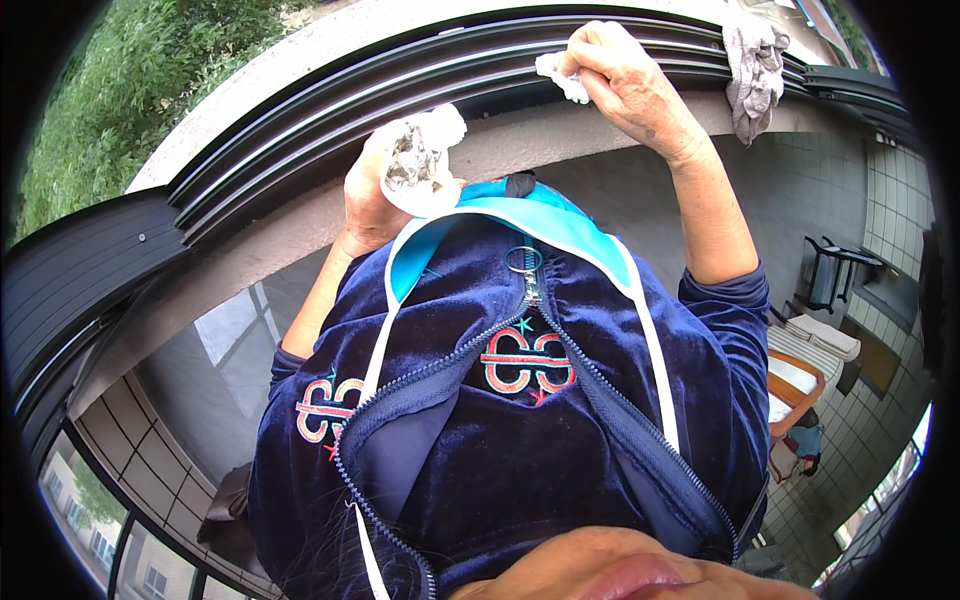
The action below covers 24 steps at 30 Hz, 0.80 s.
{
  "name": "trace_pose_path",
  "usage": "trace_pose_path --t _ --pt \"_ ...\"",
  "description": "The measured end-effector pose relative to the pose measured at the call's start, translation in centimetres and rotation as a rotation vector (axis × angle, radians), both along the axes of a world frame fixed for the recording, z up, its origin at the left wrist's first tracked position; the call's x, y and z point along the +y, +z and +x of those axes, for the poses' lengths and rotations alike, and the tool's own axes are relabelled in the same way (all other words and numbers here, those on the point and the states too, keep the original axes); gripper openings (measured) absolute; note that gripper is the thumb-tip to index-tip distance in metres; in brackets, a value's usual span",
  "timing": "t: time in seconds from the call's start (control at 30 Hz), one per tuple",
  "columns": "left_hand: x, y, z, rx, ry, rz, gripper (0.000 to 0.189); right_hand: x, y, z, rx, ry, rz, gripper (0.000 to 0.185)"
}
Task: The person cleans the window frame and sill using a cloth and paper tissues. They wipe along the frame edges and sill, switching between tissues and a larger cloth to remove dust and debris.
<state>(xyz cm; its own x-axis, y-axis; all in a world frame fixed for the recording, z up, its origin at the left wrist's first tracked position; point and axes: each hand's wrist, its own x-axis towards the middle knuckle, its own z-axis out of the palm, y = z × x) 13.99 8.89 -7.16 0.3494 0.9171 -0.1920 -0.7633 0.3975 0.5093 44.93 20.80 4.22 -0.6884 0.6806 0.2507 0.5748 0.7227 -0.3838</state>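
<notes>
A crumpled wad of white tissue (421, 169), smeared with grey dirt, sits in my left hand (365, 196), close to the front of my apron. My right hand (630, 86) pinches a smaller piece of white tissue (561, 77) at the inner side of the dark metal sliding-window track (480, 52). Whether that tissue touches the track is hard to tell. Long parallel rails run along the track. To the right of my right hand, a grey cloth (754, 79) hangs over the rails and down past the inner sill (517, 140).
Outside the track lies a pale ledge (225, 97), with green foliage (135, 82) beyond. A dark window frame (90, 247) stands at left. Behind me at right are a black rack (831, 274), a wood-framed piece of furniture (799, 371) and a tiled floor (847, 450).
</notes>
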Motion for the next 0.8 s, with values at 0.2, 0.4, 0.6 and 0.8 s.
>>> trace_pose_path --t 0.2,0.4,0.6,0.8 --pt "0.0 -0.5 0.4 0.021 0.042 0.054 0.055 -0.6 -0.3 -2.0 0.092 -0.005 -0.086 0.009" --pt "0.6 -0.2 1.5 0.952 0.287 0.583 0.08 -0.5 -3.2 -1.5 0.648 -0.093 -0.355 0.011" --pt "-0.2 0.4 1.0 0.122 0.077 0.027 0.053 0.0 -4.2 1.5 1.462 -0.347 -0.601 0.015" --pt "0.2 -0.1 1.1 1.057 0.123 0.532 0.077 -4.9 -3.5 1.2 0.414 -0.212 -0.199 0.016"
